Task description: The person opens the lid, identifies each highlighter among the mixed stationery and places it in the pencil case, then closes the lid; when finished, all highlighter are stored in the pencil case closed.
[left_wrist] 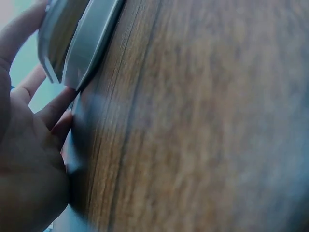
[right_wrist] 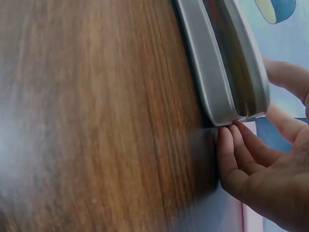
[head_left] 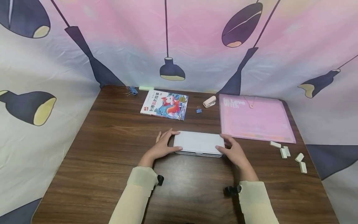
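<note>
A flat white rectangular case (head_left: 199, 142) lies on the wooden table between both hands. Its upper part and its grey-white lower tray (right_wrist: 205, 63) are separated by a dark gap along the front, seen in both wrist views. At the left end, my left hand (head_left: 161, 148) holds the case, thumb at the near corner and index finger at the far corner. My right hand (head_left: 234, 152) grips the right end the same way, its thumb over the near corner. Several of its fingertips (right_wrist: 225, 137) touch the tray's end, low by the tabletop.
Behind the case lie a picture book (head_left: 165, 105), a blue binder clip (head_left: 199, 109) and a pale pink stapler (head_left: 209, 101). A pink document folder (head_left: 254, 118) covers the back right. Several small white blocks (head_left: 303, 167) lie at the right edge. Another blue clip (head_left: 133, 90) sits at the back left.
</note>
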Action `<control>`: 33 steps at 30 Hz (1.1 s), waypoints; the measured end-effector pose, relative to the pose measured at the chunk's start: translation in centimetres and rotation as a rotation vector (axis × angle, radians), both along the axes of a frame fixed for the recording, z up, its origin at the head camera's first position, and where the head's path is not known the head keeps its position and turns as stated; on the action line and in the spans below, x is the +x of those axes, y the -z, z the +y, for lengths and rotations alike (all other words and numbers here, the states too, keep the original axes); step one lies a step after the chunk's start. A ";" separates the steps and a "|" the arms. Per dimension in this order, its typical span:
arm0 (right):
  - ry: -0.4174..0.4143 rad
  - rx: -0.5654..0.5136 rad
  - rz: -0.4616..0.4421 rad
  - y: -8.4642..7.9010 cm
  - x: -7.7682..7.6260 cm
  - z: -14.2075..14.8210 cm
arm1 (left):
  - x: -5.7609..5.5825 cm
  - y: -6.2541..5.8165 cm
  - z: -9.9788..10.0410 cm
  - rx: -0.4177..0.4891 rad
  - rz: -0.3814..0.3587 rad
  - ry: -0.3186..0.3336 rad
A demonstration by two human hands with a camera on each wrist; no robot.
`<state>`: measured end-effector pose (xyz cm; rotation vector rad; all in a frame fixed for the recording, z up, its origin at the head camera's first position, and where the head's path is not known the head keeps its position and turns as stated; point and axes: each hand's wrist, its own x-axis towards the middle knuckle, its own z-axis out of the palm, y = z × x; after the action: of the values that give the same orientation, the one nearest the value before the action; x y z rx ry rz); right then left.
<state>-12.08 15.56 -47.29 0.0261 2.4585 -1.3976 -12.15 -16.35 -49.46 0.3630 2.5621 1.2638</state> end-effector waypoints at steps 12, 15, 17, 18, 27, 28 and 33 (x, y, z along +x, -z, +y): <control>-0.029 0.051 0.002 0.5 -0.1 0.2 | -0.3 0.5 0.1 -0.044 0.042 0.022; -0.035 0.056 0.011 0.6 -0.2 0.2 | -0.3 0.5 0.1 -0.052 0.041 0.016; -0.041 0.062 0.012 0.7 -0.3 0.2 | -0.4 0.5 0.1 -0.056 0.038 0.008; -0.043 0.063 0.013 0.7 -0.4 0.2 | -0.4 0.5 0.1 -0.059 0.038 0.005; -0.061 0.080 0.038 1.2 -0.5 0.3 | -0.6 0.9 0.3 -0.052 0.034 0.008; -0.064 0.076 0.038 1.2 -0.5 0.3 | -0.6 0.9 0.3 -0.051 0.032 0.006; -0.064 0.073 0.031 1.2 -0.5 0.2 | -0.4 1.0 0.2 -0.046 0.027 -0.004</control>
<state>-12.59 15.76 -48.51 -0.0585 2.5118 -1.2902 -12.60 -16.17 -50.42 0.3680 2.6109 1.2076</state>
